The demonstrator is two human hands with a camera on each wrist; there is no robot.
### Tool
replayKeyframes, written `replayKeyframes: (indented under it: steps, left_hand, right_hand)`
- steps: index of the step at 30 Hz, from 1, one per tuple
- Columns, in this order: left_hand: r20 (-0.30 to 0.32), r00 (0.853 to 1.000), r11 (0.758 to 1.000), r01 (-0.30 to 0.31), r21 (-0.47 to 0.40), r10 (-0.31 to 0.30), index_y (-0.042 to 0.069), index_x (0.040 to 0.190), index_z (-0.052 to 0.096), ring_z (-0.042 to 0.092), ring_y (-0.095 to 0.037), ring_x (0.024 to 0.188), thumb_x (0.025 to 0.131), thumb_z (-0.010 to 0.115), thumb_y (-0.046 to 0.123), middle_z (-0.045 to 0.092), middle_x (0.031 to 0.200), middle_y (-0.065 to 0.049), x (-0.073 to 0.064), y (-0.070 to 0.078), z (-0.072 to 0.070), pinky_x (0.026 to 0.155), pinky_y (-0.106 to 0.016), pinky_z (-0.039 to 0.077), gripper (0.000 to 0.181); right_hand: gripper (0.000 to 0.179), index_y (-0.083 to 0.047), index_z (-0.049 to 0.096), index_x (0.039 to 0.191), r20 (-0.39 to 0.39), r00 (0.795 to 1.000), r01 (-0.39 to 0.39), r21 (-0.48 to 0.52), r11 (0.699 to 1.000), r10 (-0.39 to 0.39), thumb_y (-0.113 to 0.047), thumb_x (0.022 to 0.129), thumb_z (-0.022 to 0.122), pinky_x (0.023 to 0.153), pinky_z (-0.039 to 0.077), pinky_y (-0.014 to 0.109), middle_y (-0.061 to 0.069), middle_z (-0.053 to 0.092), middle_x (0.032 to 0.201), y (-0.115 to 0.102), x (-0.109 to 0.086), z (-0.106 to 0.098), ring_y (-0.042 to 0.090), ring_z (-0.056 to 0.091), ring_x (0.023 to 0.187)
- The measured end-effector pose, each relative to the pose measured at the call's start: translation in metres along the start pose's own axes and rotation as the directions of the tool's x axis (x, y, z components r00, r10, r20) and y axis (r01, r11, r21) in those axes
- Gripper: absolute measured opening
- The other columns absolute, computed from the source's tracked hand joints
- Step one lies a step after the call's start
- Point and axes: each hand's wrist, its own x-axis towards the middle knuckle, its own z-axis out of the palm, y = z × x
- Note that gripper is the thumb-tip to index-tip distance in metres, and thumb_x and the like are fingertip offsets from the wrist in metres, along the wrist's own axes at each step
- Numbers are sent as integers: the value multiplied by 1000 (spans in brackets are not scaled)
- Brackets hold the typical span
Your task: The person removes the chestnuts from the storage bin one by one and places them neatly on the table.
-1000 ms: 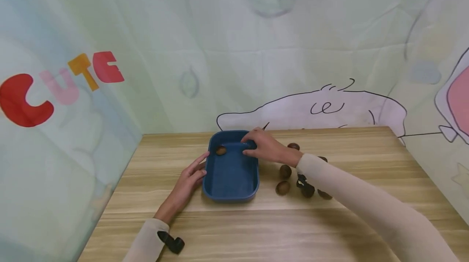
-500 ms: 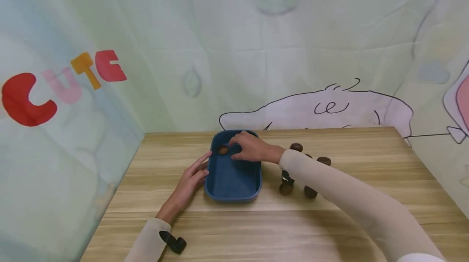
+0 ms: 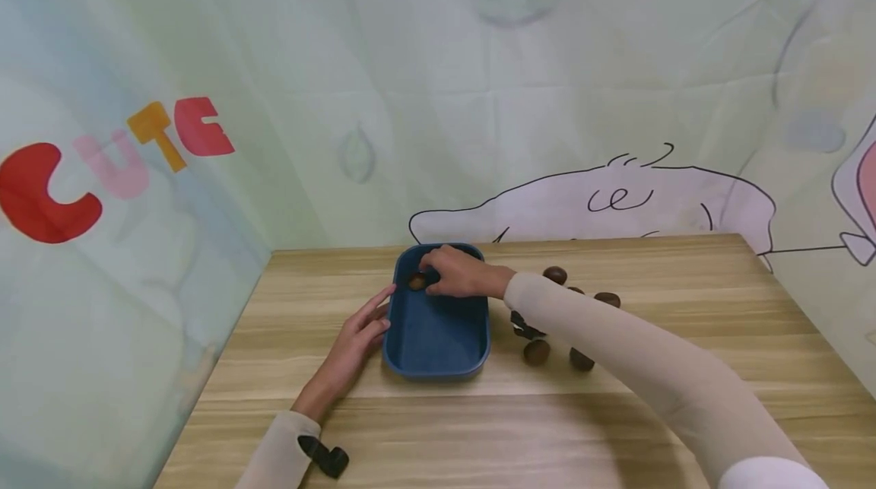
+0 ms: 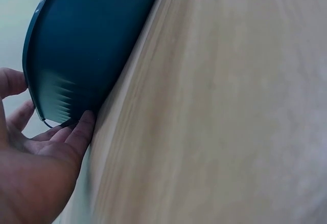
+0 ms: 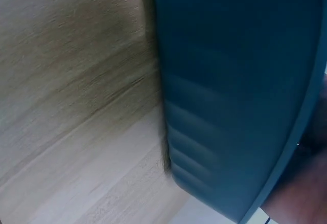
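A blue rectangular tray with rounded corners [image 3: 438, 367] stands on the wooden table. My left hand [image 3: 352, 337] rests its fingertips against the tray's left side, and the left wrist view shows the fingers [image 4: 80, 134] at its outer wall. Over the right wall reaches my right hand [image 3: 457, 274], bent into the far part of the tray. A brown, rounded, chestnut-like nut [image 3: 417, 282] lies in the far left corner, right at its thumb and fingertips. Whether they pinch it cannot be seen. The right wrist view shows mainly the outer wall [image 5: 230, 106].
Several dark brown nuts lie loose to the right of the tray, among them a far nut [image 3: 555, 275], a right-hand nut [image 3: 607, 299] and a near nut [image 3: 537, 352]. My right sleeve [image 3: 636, 352] covers part of that group. A printed cloth [image 3: 342, 55] hangs behind the table.
My right hand has moved left across the tray, from its right wall to the nut in the far left corner. My left hand has kept its place at the tray's side.
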Motion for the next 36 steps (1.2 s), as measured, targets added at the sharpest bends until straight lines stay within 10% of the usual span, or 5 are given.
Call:
replayKeyframes:
  steps: [17,24,36]
  left_hand:
    - [29,997,998,-69,11,69,14,172,40,49,-29,153,112,54,16,45,169,-26,3,-13,-8,112,-31,53,62]
    - [13,1000,1000,6,27,-6,14,173,38,39,-39,159,113,50,11,40,173,-23,0,1,-1,122,-47,45,62]
    - [9,1000,1000,-1,13,1,12,173,38,42,-40,157,113,51,10,43,170,-26,-1,0,0,113,-30,51,61]
  right_hand:
    - [34,-10,76,132,22,996,83,-49,995,-82,-21,100,82,100,52,41,6,75,121,-4,14,29,24,62,111]
    - [33,-16,79,130,-7,986,166,-79,983,-167,-25,98,84,96,46,34,-4,77,118,8,15,45,16,61,106]
    - [32,-13,79,125,-27,990,138,-77,988,-140,-31,99,83,92,51,35,1,75,114,-21,-35,8,19,60,105]
